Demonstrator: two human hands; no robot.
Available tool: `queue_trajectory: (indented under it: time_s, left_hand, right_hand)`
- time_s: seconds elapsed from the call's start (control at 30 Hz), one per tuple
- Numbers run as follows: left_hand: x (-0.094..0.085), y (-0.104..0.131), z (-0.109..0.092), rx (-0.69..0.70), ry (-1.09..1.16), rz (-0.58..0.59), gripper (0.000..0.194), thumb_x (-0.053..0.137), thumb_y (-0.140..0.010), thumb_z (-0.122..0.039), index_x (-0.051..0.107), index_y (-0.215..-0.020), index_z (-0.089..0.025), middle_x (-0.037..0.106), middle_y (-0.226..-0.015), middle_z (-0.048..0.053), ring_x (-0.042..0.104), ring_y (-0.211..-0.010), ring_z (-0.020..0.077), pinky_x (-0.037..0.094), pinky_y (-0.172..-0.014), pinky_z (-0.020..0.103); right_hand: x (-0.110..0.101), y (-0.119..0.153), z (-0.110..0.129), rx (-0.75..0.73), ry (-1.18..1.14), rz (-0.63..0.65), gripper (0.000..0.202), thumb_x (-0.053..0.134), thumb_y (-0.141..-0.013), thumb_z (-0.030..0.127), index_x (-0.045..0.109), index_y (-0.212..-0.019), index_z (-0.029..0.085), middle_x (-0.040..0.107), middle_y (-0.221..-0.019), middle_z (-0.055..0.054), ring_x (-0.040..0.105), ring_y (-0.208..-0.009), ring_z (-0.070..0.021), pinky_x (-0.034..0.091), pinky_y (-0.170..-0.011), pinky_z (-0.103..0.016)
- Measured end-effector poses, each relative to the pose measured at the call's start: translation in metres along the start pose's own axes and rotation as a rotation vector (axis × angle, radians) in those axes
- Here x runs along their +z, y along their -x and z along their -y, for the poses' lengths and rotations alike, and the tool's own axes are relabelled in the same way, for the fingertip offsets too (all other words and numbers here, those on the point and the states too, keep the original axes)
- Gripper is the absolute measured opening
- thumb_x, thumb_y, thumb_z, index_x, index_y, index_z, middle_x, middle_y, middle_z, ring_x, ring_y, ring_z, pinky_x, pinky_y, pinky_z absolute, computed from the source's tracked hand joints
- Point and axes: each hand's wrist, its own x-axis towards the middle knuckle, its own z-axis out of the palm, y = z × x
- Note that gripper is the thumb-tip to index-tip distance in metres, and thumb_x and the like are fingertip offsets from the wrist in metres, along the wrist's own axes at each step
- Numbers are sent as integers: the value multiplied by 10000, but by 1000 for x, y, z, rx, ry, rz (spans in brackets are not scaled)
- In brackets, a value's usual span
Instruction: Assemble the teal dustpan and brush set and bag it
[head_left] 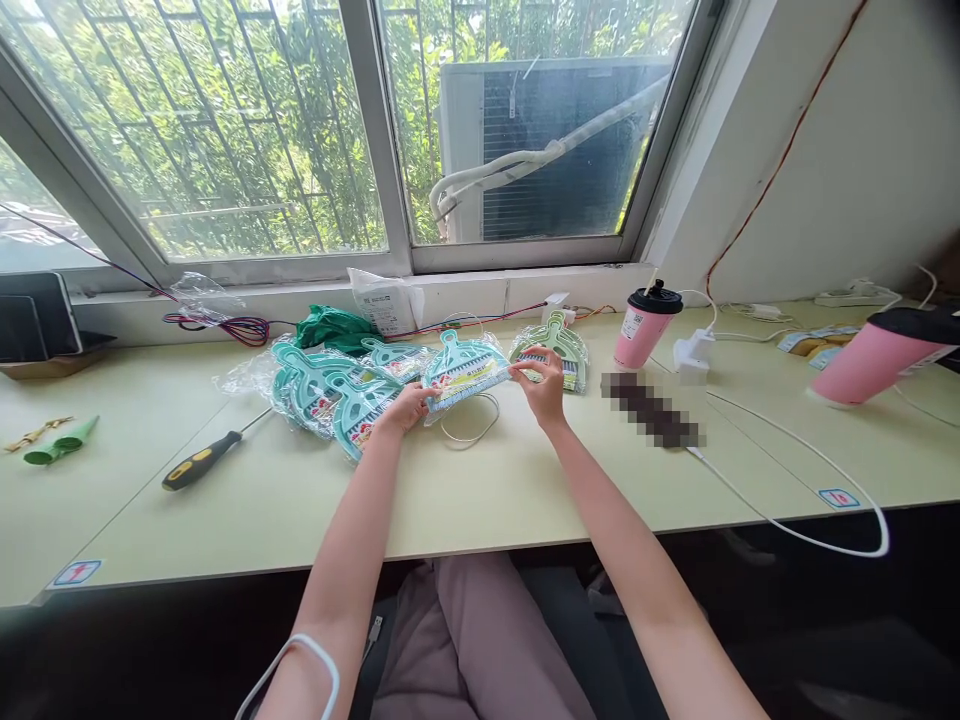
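Observation:
Between my two hands is a teal mini dustpan and brush set (466,368) in a clear plastic wrapper, held above the desk. My left hand (409,408) pinches its lower left corner, and my right hand (541,385) pinches its right edge with thumb and fingertips. Left of it lies a pile of similar teal wrapped sets (304,385), overlapping one another. A green wrapped set (566,350) rests just behind my right hand. Beneath the held set, a loop of thin white cord (480,435) lies on the desk.
A screwdriver (202,460) and a green cone-shaped piece (64,442) lie to the left. Behind the pile sits a crumpled green bag (337,328). On the right are a pink cup (646,328), a tilted pink cup (870,365), a charger (694,350) and a white cable (795,540).

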Motion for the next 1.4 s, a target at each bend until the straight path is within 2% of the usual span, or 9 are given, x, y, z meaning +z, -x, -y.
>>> queue_trajectory:
  time_s: [0.1,0.27,0.67,0.77,0.87,0.97,1.07,1.27,1.4]
  left_hand:
    - [7,5,-2,-101,-49,101,338,834,-530,-137,588,-762,-156,641,-716,20,593,-589,107,434,-489,198]
    - [25,14,-5,-109,-2,237,446,852,-531,-143,606,-903,-157,700,-950,91,680,-774,180,550,-673,277]
    - [28,13,4,-3,-49,355,566,804,-655,-241,551,-1155,-161,675,-1081,88,678,-770,151,518,-599,219]
    - [28,15,1,16,-42,380,556,798,-660,-238,555,-1155,-170,674,-1101,90,678,-787,160,538,-632,240]
    - [26,16,-1,14,-51,380,562,800,-658,-246,551,-1156,-171,665,-1131,98,675,-835,174,550,-659,258]
    - [22,17,-3,3,-75,357,586,818,-632,-238,553,-1150,-169,661,-1143,102,666,-892,183,548,-669,250]
    - [19,18,-5,14,-104,372,617,830,-635,-273,558,-1181,-179,667,-1141,106,669,-927,200,553,-709,270]
    - [25,26,-15,97,-161,359,721,712,-759,-543,489,-1366,-224,659,-1176,119,680,-955,223,566,-821,351]
    - [33,33,-15,205,-126,411,1022,763,-715,-519,206,-1539,-287,561,-1348,146,652,-1029,223,564,-880,380]
  right_hand:
    - [1,3,1,50,48,-45,90,700,-779,336,721,-725,267,619,-1096,-48,488,-1150,-262,289,-1113,-492]
    - [4,7,-2,135,270,-174,106,665,-791,301,655,-696,254,646,-1099,-31,478,-1181,-265,139,-1153,-546]
    - [4,10,-20,-4,482,-148,172,543,-908,348,663,-845,241,662,-1100,-50,542,-1121,-250,256,-1092,-514]
    - [7,10,-24,-13,366,-114,239,458,-938,351,624,-1060,232,572,-1285,-108,534,-1192,-248,364,-1047,-470]
    - [10,8,-31,122,169,-47,384,454,-922,354,497,-1271,199,520,-1366,-153,594,-1150,-236,467,-969,-406]
    - [12,6,-36,384,97,138,352,464,-905,448,595,-1075,169,694,-1058,-135,688,-947,-276,548,-803,-384]
    - [14,7,-37,546,2,284,417,402,-915,537,586,-818,175,680,-665,-66,696,-590,-241,532,-540,-323]
    - [15,11,-38,513,67,180,452,326,-948,541,500,-699,207,606,-449,-3,606,-384,-166,457,-461,-257]
    - [13,11,-40,507,212,90,472,272,-974,501,460,-644,221,616,-447,1,578,-369,-145,459,-549,-272]
